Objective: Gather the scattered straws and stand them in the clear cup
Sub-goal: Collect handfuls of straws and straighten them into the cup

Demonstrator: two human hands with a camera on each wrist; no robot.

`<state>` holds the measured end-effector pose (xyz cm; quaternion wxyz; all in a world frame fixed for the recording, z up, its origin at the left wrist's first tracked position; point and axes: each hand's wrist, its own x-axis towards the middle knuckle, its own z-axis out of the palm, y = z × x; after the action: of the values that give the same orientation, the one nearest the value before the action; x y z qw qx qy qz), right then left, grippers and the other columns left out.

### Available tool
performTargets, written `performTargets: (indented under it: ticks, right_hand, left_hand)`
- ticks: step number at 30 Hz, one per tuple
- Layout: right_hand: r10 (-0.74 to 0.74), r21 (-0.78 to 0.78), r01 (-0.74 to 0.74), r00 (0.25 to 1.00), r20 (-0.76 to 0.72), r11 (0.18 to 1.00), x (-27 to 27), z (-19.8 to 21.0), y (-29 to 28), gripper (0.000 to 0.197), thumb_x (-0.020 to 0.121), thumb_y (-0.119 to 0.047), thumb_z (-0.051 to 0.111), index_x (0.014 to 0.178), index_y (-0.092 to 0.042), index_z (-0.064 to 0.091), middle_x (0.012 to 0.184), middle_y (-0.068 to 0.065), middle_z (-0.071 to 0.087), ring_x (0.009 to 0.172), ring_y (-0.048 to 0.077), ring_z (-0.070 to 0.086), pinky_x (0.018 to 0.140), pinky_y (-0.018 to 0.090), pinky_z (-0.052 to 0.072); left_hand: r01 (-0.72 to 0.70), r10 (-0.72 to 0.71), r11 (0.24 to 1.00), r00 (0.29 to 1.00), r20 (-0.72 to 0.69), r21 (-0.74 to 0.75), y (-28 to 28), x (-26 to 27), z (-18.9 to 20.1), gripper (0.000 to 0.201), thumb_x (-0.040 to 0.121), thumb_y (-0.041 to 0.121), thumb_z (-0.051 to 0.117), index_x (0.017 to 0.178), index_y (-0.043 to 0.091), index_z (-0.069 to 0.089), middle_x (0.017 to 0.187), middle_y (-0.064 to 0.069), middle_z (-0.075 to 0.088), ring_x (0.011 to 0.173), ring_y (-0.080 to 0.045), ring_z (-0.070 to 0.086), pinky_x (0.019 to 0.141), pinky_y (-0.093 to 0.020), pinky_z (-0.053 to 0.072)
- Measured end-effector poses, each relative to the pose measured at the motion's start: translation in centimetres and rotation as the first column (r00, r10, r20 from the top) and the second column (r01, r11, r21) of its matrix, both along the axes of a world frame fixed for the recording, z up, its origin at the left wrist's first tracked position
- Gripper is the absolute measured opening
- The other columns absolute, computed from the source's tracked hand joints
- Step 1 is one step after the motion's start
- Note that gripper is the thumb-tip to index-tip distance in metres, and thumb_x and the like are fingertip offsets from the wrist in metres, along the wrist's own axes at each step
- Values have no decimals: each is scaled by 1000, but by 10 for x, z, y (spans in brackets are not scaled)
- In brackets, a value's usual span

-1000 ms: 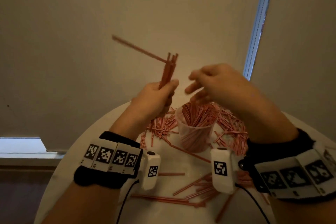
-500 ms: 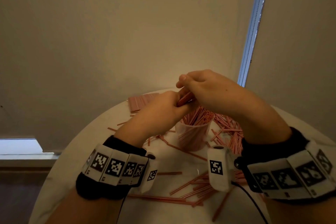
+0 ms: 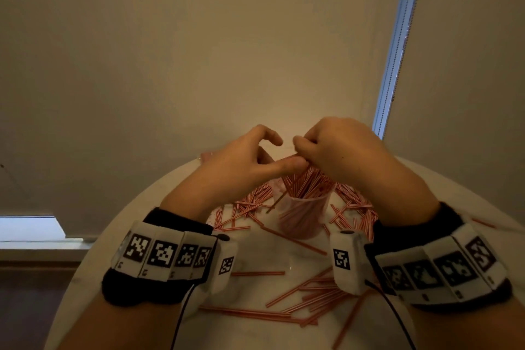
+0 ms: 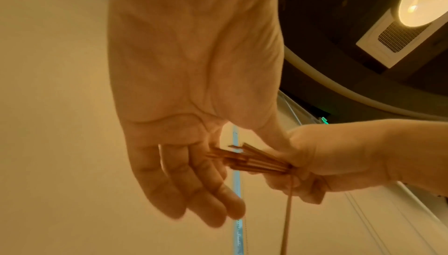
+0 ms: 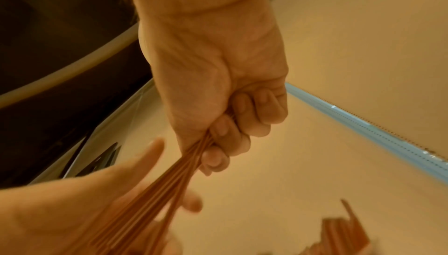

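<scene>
Clear cup [image 3: 305,214] packed with straws [image 3: 308,186], seemingly upright; right hand [image 5: 218,94] grips more.

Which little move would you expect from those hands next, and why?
Probably lower the bundle of straws into the clear cup: the right hand grips it directly above the cup, and the left hand is open, holding nothing.

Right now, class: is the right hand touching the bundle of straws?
Touching. The right wrist view shows the right hand with fingers curled round the bundle of straws.
</scene>
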<state>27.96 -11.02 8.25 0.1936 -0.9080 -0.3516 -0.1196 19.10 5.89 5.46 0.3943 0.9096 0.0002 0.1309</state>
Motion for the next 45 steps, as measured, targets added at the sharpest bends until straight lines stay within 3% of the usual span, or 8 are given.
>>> performTargets:
  ticks: [9, 14, 20, 24, 28, 34, 38, 45]
  right_hand:
    - [10, 118, -5, 999, -44, 993, 2, 1, -4, 49, 100, -43, 48, 70, -13, 72, 63, 8, 67, 60, 26, 62, 59, 36, 50]
    - [38, 223, -41, 999, 19, 974, 1, 3, -4, 50, 99, -46, 51, 66, -16, 72, 60, 5, 67, 58, 22, 61, 62, 37, 51]
    - [-18, 308, -27, 990, 140, 951, -3, 7, -4, 49, 101, -45, 48, 66, -17, 69, 55, 1, 60, 51, 17, 52, 55, 31, 43]
    - [-23, 346, -28, 989, 144, 938, -3, 9, -6, 51, 101, -45, 48, 65, -16, 68, 50, -1, 52, 46, 13, 45, 50, 28, 33]
    - [21, 333, -49, 996, 88, 942, -5, 11, -8, 47, 100, -48, 50, 71, -18, 72, 55, -4, 57, 46, 8, 47, 49, 23, 31]
    - [118, 570, -68, 992, -51, 819, -3, 11, -8, 33, 90, -58, 61, 93, -25, 64, 67, -5, 70, 49, -3, 57, 54, 21, 43]
    - [322, 718, 4, 892, -318, 697, -2, 10, -8, 48, 85, -60, 67, 110, -19, 61, 72, 0, 74, 52, 15, 63, 58, 33, 58]
    - [362, 748, -39, 891, -274, 662, 6, 8, -13, 28, 96, -28, 64, 84, -4, 70, 58, 6, 66, 45, 18, 51, 48, 29, 46]
  left_hand:
    - [7, 10, 986, 995, 101, -165, -18, 9, -7, 44, 98, 60, 52, 93, 20, 69, 62, 7, 57, 51, -9, 45, 53, -30, 38]
    - [1, 13, 991, 995, 102, -137, -16, 10, -8, 60, 96, 66, 46, 95, 11, 69, 75, -11, 63, 67, -12, 57, 69, -36, 45]
    - [-49, 41, 976, 998, -43, -213, -8, 4, -7, 75, 79, 88, 36, 130, 35, 51, 101, 4, 77, 84, -8, 77, 83, -38, 56]
    - [-70, 78, 956, 997, 18, -286, -9, 3, -5, 76, 83, 83, 34, 128, 26, 55, 94, 2, 79, 80, -10, 75, 80, -37, 59]
    - [43, 74, 864, 975, 210, -502, -12, 7, -4, 47, 101, 53, 52, 115, 10, 60, 71, 1, 62, 51, -10, 49, 47, -20, 41]
    - [62, 208, 707, 934, 291, -705, -14, 13, -4, 22, 106, 31, 55, 91, 14, 55, 66, 4, 52, 49, -6, 34, 47, -19, 32]
    - [73, 228, 530, 947, 225, -845, -15, 16, -9, 20, 107, 29, 52, 97, 12, 54, 65, 5, 53, 51, -6, 35, 48, -18, 32]
    - [-30, 171, 776, 972, 164, -630, -23, 22, -20, 29, 102, 43, 58, 87, 19, 63, 70, 5, 61, 60, -8, 46, 60, -26, 40]
